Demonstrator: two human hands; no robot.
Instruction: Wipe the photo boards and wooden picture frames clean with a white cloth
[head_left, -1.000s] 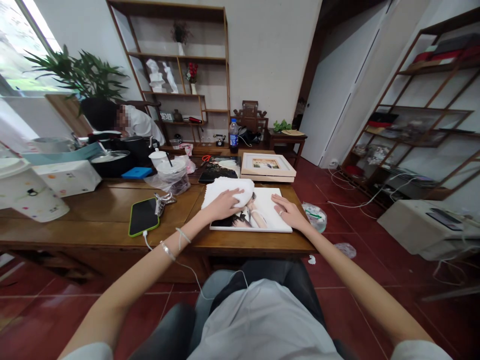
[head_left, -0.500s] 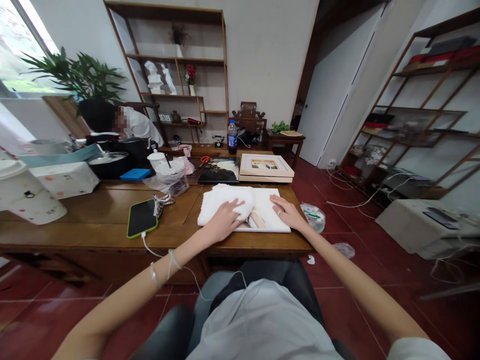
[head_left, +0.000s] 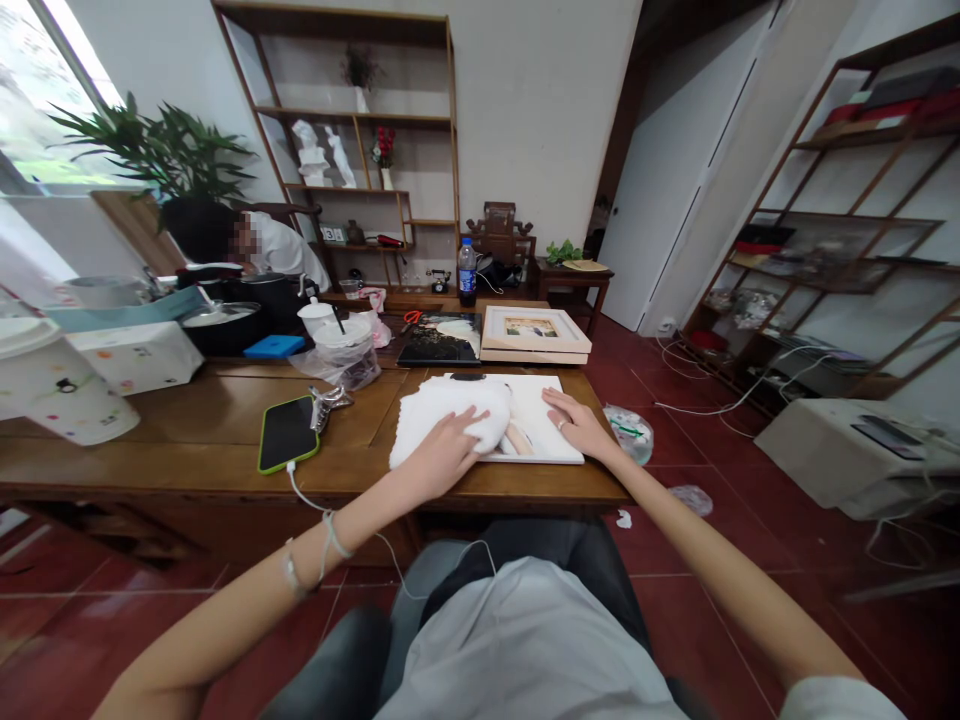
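Observation:
My left hand [head_left: 442,452] lies on top of a white towel [head_left: 431,410], its fingers stretched and a little apart. The bunched towel covers the left part of a white picture panel [head_left: 529,405] on the table. A dark patch shows at the panel's far edge, and pale, skin-toned printing shows just right of the towel. My right hand [head_left: 577,422] rests flat on the panel's right side, with fingers extended and a ring on one. It grips nothing.
Behind the panel lie a framed picture [head_left: 534,330] and a dark board [head_left: 439,338]. A charging phone [head_left: 288,434], a bagged cup [head_left: 341,345] and a large paper cup [head_left: 71,385] stand left. A bottle [head_left: 466,272] is farther back. Another person [head_left: 277,245] leans at the far left.
My left hand and the towel have shifted slightly toward me and left, uncovering the dark patch at the panel's far edge. My right hand stays in place on the panel.

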